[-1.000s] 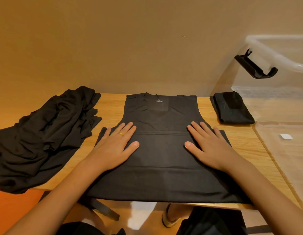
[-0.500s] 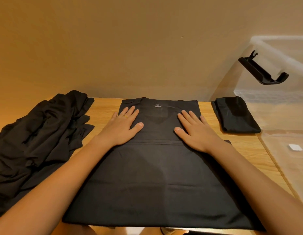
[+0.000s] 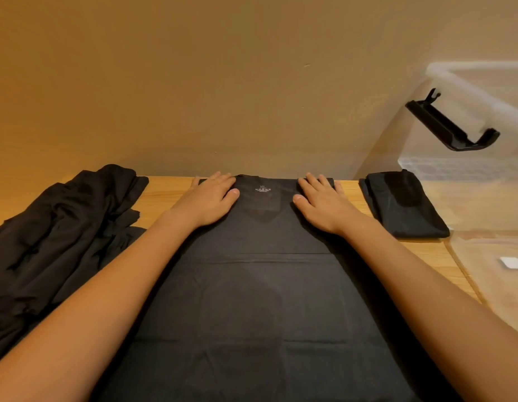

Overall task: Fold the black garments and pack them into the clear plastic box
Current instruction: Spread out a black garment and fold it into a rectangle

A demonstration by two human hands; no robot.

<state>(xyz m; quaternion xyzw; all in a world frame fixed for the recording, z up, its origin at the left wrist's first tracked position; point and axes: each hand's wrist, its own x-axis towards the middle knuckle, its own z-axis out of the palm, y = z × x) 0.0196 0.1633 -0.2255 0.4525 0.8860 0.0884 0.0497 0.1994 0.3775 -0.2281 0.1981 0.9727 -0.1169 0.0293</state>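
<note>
Hands: left hand (image 3: 211, 198), right hand (image 3: 321, 203) flat, pressing black shirt (image 3: 252, 300) | clear box (image 3: 466, 82): folded garment (image 3: 403, 207) beside it

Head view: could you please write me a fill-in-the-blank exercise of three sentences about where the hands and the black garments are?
1. On the spread black shirt rest ____ flat hands: the left hand and the right hand.
2. The heap of unfolded black garments lies to the shirt's ____.
3. The folded black garment lies to the shirt's ____, beside the clear plastic box.

Missing words: two; left; right.
</note>
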